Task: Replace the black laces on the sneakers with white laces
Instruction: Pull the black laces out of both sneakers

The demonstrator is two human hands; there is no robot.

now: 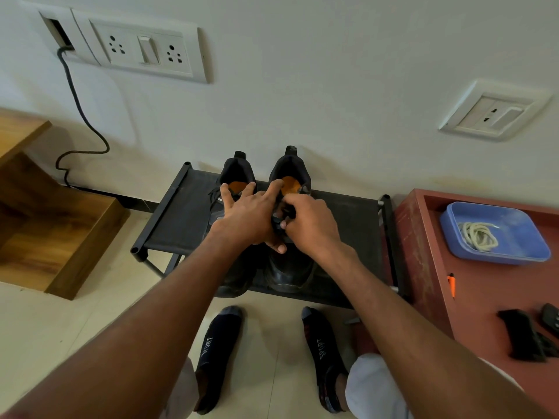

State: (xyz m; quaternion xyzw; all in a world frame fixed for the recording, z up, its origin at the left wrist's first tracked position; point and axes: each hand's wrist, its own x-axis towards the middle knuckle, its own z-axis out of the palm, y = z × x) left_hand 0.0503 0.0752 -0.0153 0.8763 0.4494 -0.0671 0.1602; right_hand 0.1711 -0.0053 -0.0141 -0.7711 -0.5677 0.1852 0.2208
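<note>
From the head camera, two black sneakers with orange insides stand side by side on a low black fabric shoe rack (181, 216) that sits against the white wall. Their heels point to the wall and their toes point to the person. The left black sneaker (236, 173) is partly hidden under the left hand (246, 217). That hand lies over both shoes with its fingers spread out and mostly straight, and its thumb is down near the tongue of the right black sneaker (290, 170).

The right hand (308, 225) is curled over the middle of the right sneaker. Its fingers seem to pinch a bit of black lace (282, 214), but the lace is dark on a dark shoe, so it is hard to be sure.

The white laces (479, 235) lie in a loose coil inside a blue plastic tray (520, 237). The tray sits on a reddish-brown table (423, 252) to the right of the rack, well apart from the shoes. An orange pen (451, 285) and some black things lie on the same table, nearer the person.

The person's feet in dark socks (217, 352) stand on the pale tiled floor just in front of the rack. A white switch board (142, 46) is on the wall, with a dark cable (80, 107) hanging from it.
</note>
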